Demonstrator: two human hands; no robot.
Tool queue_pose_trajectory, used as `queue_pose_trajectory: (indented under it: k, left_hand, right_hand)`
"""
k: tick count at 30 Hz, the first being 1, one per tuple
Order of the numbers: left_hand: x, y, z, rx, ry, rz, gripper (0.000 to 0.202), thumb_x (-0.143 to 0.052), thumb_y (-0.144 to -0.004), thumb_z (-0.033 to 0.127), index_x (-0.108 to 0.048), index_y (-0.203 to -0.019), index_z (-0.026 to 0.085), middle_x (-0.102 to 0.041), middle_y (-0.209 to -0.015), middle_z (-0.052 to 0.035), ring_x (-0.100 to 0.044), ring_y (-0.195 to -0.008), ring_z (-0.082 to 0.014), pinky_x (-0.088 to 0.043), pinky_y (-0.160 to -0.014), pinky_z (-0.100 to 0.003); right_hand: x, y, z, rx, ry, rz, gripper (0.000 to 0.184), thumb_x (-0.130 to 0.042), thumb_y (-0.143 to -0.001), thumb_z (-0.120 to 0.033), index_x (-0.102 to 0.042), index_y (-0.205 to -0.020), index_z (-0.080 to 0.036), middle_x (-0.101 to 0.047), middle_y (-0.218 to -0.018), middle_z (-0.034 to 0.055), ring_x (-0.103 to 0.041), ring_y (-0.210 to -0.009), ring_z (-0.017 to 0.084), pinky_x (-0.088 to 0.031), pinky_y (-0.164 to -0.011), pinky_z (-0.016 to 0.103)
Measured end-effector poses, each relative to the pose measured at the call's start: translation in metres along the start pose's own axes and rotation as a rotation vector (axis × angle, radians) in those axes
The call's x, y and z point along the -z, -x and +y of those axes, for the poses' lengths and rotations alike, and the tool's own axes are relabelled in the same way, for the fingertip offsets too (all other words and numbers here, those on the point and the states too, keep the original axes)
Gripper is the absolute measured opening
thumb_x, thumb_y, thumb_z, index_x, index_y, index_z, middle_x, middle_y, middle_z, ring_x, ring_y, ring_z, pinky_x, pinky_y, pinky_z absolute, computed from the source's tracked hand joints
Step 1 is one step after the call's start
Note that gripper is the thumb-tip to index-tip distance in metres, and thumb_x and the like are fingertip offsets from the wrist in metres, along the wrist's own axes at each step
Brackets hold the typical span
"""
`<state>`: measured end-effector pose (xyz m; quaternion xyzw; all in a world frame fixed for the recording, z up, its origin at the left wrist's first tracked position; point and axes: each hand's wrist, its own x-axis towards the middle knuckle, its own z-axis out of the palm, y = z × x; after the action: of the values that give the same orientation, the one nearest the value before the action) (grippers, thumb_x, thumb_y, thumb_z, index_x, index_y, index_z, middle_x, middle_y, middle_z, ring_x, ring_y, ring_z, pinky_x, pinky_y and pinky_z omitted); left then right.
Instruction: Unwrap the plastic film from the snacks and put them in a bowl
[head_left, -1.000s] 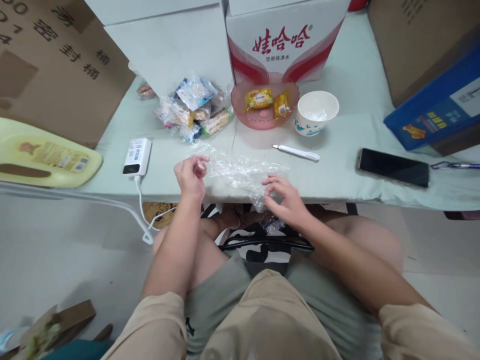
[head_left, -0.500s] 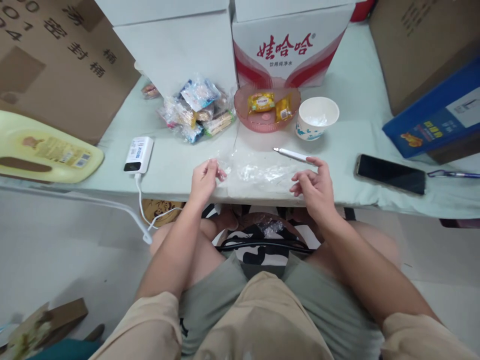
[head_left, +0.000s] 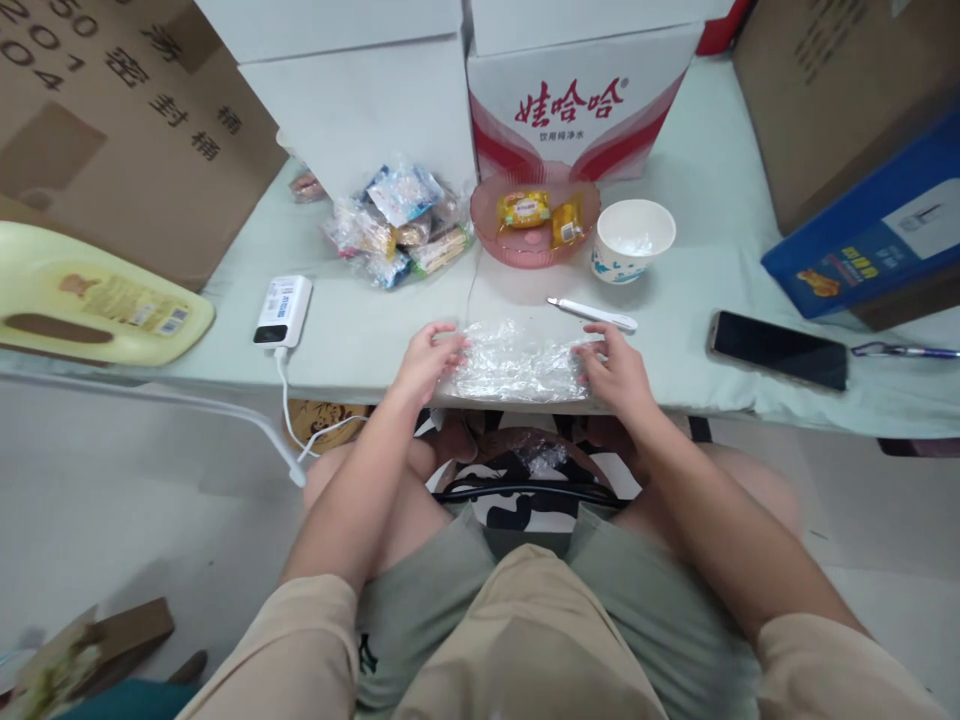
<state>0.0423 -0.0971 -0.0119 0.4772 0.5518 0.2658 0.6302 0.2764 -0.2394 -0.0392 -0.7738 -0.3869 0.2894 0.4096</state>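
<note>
the clear plastic bag [head_left: 517,362] lies crumpled along the near edge of the bench [head_left: 360,335], between both hands. the left grip [head_left: 431,360] is clenched on its left end and the right grip [head_left: 615,365] on its right end. a white pen [head_left: 592,312] lies just behind the right grip. the pink bowl [head_left: 525,256] and the paper cup [head_left: 626,265] stand farther back. there is open bench at the left, up to the power bank [head_left: 283,310].
</note>
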Motion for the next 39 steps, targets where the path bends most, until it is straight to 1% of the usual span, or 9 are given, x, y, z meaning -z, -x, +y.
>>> queue_pose_trajectory:
  k: [5, 8, 11, 16, 24, 30, 33, 36, 39]
  left_hand:
    - [0.0, 0.004, -0.006, -0.144, -0.155, -0.007, 0.043, -0.061, -0.059, 0.009, -0.052, -0.098, 0.022, -0.066, -0.075, 0.0054, -0.052, -0.049, -0.0075, -0.031, -0.047, -0.02]
    - [0.014, 0.007, -0.011, -0.156, -0.316, -0.024, 0.038, -0.064, -0.059, 0.011, -0.054, -0.094, 0.021, -0.063, -0.073, 0.0047, -0.051, -0.054, -0.0091, -0.035, -0.052, -0.023]
    - [0.022, 0.001, -0.014, -0.261, -0.455, 0.082, 0.033, -0.071, -0.066, 0.022, -0.056, -0.096, 0.021, -0.063, -0.076, 0.0035, -0.05, -0.058, -0.0105, -0.037, -0.058, -0.025]
    - [0.012, -0.016, -0.01, -0.45, -0.442, 0.15, 0.022, -0.066, -0.078, 0.027, -0.057, -0.096, 0.021, -0.058, -0.074, 0.004, -0.049, -0.062, -0.0108, -0.039, -0.065, -0.024]
    - [0.0, -0.028, -0.013, -0.505, -0.61, 0.131, 0.029, -0.069, -0.081, 0.027, -0.058, -0.107, 0.023, -0.064, -0.09, 0.0007, -0.049, -0.063, -0.0115, -0.043, -0.072, -0.027]
    - [-0.007, -0.032, -0.019, -0.618, -0.822, 0.165, 0.047, -0.068, -0.083, 0.023, -0.059, -0.129, 0.023, -0.06, -0.133, -0.0149, -0.053, -0.119, -0.0329, -0.041, -0.103, -0.045]
    - [-0.011, -0.032, -0.018, -0.577, -0.882, 0.118, 0.048, -0.066, -0.083, 0.021, -0.06, -0.13, 0.025, -0.066, -0.129, -0.0133, -0.05, -0.125, -0.0372, -0.035, -0.108, -0.054]
    - [-0.012, -0.031, -0.015, -0.574, -0.897, 0.069, 0.039, -0.064, -0.082, 0.016, -0.065, -0.12, 0.024, -0.072, -0.108, -0.0107, -0.056, -0.117, -0.0336, -0.034, -0.109, -0.053]
    - [-0.009, -0.027, -0.012, -0.593, -0.806, -0.056, 0.032, -0.063, -0.079, 0.014, -0.065, -0.11, 0.023, -0.068, -0.094, -0.0056, -0.062, -0.099, -0.0244, -0.043, -0.099, -0.042]
  right_hand:
    - [0.001, -0.003, 0.003, -0.024, 0.014, 0.027, 0.036, -0.056, -0.086, -0.033, -0.059, -0.121, -0.025, -0.075, -0.114, 0.0084, -0.068, -0.055, 0.016, -0.057, -0.07, 0.038]
    - [0.004, -0.006, 0.006, 0.02, 0.072, 0.045, 0.034, -0.057, -0.082, -0.028, -0.062, -0.116, -0.023, -0.074, -0.116, 0.0091, -0.068, -0.058, 0.017, -0.058, -0.076, 0.041]
    - [0.004, -0.01, 0.007, 0.077, 0.1, 0.03, 0.037, -0.056, -0.08, -0.025, -0.063, -0.116, -0.022, -0.073, -0.119, 0.0102, -0.068, -0.063, 0.018, -0.058, -0.076, 0.042]
    - [0.002, -0.01, 0.009, 0.111, 0.123, 0.055, 0.04, -0.054, -0.082, -0.024, -0.063, -0.121, -0.021, -0.073, -0.116, 0.0119, -0.066, -0.067, 0.02, -0.057, -0.078, 0.045]
    - [0.01, 0.01, 0.004, 0.333, 0.234, 0.133, 0.05, -0.053, -0.081, -0.021, -0.061, -0.131, -0.024, -0.063, -0.125, 0.0116, -0.065, -0.073, 0.019, -0.057, -0.08, 0.042]
    - [0.006, 0.008, 0.012, 0.273, 0.299, 0.134, 0.072, -0.053, -0.082, -0.019, -0.042, -0.153, -0.028, -0.051, -0.134, 0.0143, -0.064, -0.078, 0.019, -0.057, -0.081, 0.045]
    - [0.005, 0.006, 0.019, 0.312, 0.415, 0.159, 0.081, -0.056, -0.08, -0.018, -0.035, -0.157, -0.032, -0.044, -0.143, 0.0163, -0.065, -0.099, 0.028, -0.056, -0.087, 0.051]
    - [0.008, 0.01, 0.024, 0.364, 0.575, 0.174, 0.088, -0.061, -0.077, -0.02, -0.031, -0.159, -0.033, -0.038, -0.152, 0.0179, -0.049, -0.131, 0.044, -0.046, -0.1, 0.065]
    - [0.019, 0.021, 0.027, 0.372, 0.65, -0.021, 0.09, -0.061, -0.077, -0.023, -0.028, -0.159, -0.033, -0.036, -0.159, 0.0185, -0.038, -0.142, 0.05, -0.038, -0.104, 0.074]
